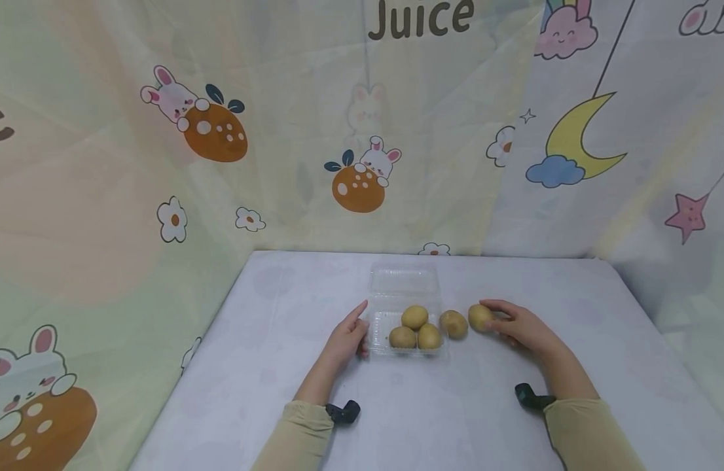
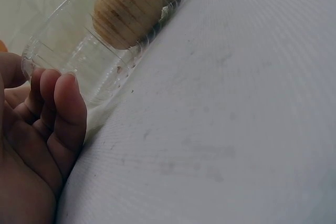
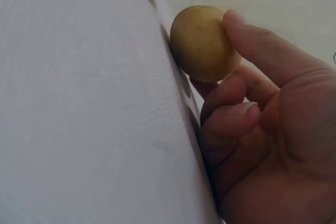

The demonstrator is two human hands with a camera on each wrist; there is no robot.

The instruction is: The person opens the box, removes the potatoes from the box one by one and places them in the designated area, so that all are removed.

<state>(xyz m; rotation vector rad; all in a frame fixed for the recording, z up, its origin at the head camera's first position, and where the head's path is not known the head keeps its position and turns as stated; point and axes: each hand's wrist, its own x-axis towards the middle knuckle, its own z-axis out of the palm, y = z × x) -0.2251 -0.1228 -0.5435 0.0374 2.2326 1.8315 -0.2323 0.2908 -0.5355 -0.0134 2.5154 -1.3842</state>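
The step in hand, as I judge it, is the taking up of 1 round, yellow-brown, matte-skinned potato (image 3: 202, 43) by the right hand (image 1: 524, 330). Its thumb and fingers pinch the potato from opposite sides. The potato appears to rest on the white cloth-covered table (image 1: 268, 392), right of a clear, ribbed plastic box (image 1: 380, 330).

The left hand (image 1: 347, 333) is at the box's left wall: index finger straight, remaining fingers curled with tips against the plastic. I cannot tell whether they pinch it.

The next move, in my judgement, calls for a firm hold and a lift that clears the second loose potato (image 1: 453, 324), which lies between the held one and the box.

Condition of the held potato: smooth, nearly round, small dark specks, no cut visible. Inside the box are 3 similar potatoes (image 1: 414, 317), towards its right side; bare floor shows at the left. The clear plastic lid (image 1: 404, 280) stands open on the far side.
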